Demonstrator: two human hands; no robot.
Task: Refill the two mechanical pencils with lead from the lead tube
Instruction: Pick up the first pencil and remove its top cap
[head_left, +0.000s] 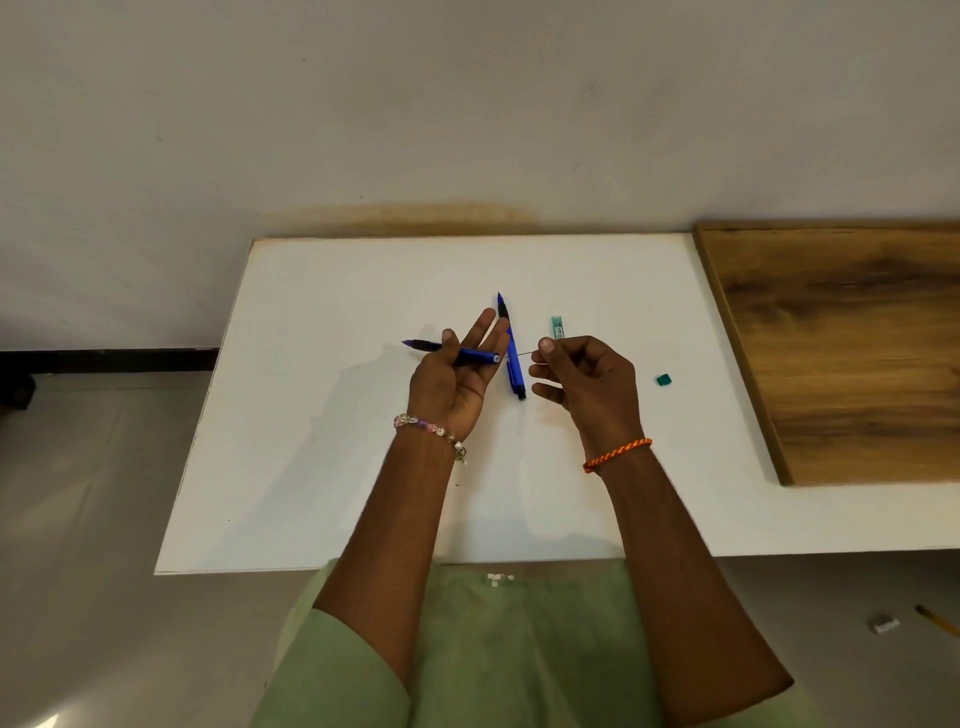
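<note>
Pencil one (451, 351) lies across the left hand (451, 378), long axis running left to right, tip pointing left and its open rear end pointing right. The left hand is palm up, thumb pressed over the barrel, fingers extended. A thin lead (521, 354) runs horizontally on the same axis from that rear end to the right hand (584, 382), whose thumb and forefinger pinch its far end; the remaining fingers are curled.

Pencil two (513, 358) rests on the white worktop (322, 415) between the two hands, long axis nearly front to back, tip pointing away from the person, clip end nearest. The lead tube (557, 328) lies on the worktop just beyond the right hand, long axis also front to back. Its teal cap (663, 380) lies apart, further right, near a wooden board (852, 353)
</note>
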